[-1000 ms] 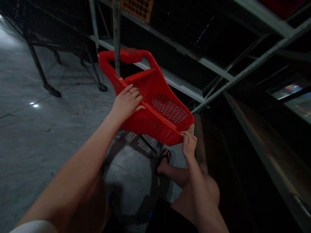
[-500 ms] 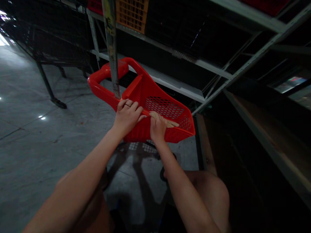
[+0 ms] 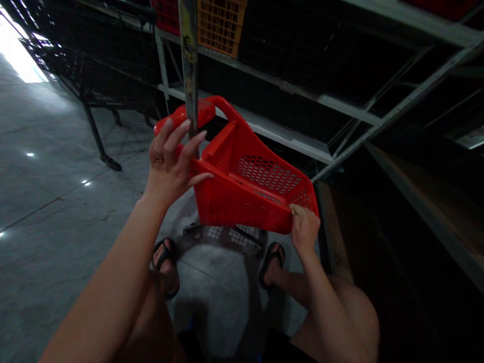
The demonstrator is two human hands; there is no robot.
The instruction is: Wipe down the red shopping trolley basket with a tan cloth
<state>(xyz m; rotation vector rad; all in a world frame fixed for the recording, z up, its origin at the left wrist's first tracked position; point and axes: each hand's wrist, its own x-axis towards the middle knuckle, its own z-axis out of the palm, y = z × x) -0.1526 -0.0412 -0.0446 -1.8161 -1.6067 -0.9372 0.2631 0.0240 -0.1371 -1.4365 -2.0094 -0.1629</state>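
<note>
In front of my legs stands a red plastic shopping cart (image 3: 245, 201) with perforated walls. My left hand (image 3: 166, 166), a ring on one finger, is raised with fingers spread beside the cart's handle end; whether it touches the handle I cannot tell. At the far right of the near rim, my right hand (image 3: 305, 231) is closed around a beige cloth (image 3: 297, 208), pressing it over the edge. Most of the cloth is hidden under the fingers. A worn metal pole (image 3: 190, 75) rises just behind my left fingertips, in front of the handle.
A dark wire cart (image 3: 113, 75) on casters stands at the left. Behind the red cart is metal shelving (image 3: 283, 131) with a yellow crate (image 3: 221, 25) and a red crate (image 3: 166, 15). Wooden boards (image 3: 427, 201) run along the right. My sandalled feet (image 3: 273, 264) rest on the concrete floor.
My right hand has slid right along the rim with the cloth. My left hand has lifted off the rim and moved left towards the handle, its fingers spreading.
</note>
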